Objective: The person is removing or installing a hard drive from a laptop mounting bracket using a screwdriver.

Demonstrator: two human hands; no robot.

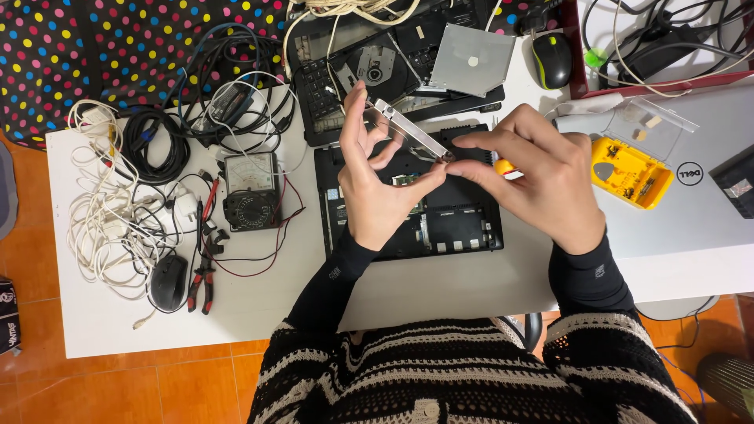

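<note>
My left hand (377,184) holds a thin silver metal bracket (410,129) up above an opened black laptop base (463,228), thumb and fingers pinching its lower end. My right hand (542,177) meets the bracket's near end with its fingertips and grips a small screwdriver whose orange-yellow handle (504,166) shows between the fingers. Both hands hover over the laptop base on the white table (259,306).
A second dismantled laptop with an optical drive (471,59) lies behind. Left: an analog multimeter (251,191), tangled cables (118,204), red-handled pliers (202,286), a black mouse (168,281). Right: a yellow bit case (631,171), a closed silver laptop (699,212), another mouse (551,60).
</note>
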